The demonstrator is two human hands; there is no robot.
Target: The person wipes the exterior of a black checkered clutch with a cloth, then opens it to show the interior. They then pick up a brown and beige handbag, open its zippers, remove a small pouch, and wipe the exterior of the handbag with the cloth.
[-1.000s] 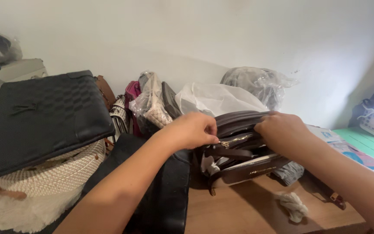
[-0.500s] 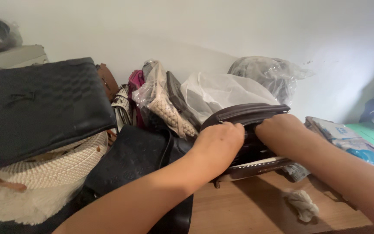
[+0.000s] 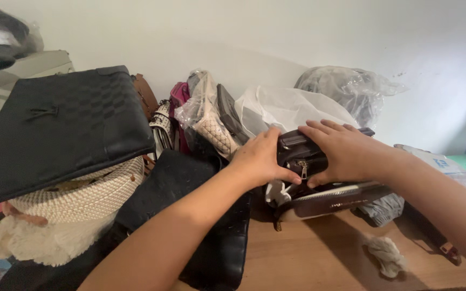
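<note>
A dark brown handbag (image 3: 319,196) with zips stands on a wooden shelf (image 3: 319,258) against a white wall. My left hand (image 3: 260,159) grips its left end, thumb across the front near a zip pull. My right hand (image 3: 341,151) lies flat over the top and front of the bag, fingers spread and pointing left. A white tag hangs from the bag's lower left corner (image 3: 279,194).
Left of the bag lies a flat black embossed bag (image 3: 190,215), with a large black quilted bag (image 3: 55,129) on a cream woven bag (image 3: 76,199). Behind stand several bags in clear plastic (image 3: 292,110), (image 3: 346,89). A crumpled white scrap (image 3: 386,256) lies on the shelf.
Both hands have shifted on the brown bag: the left now holds its left end, the right has spread over its top. The bag has been pushed back and stands more upright.
</note>
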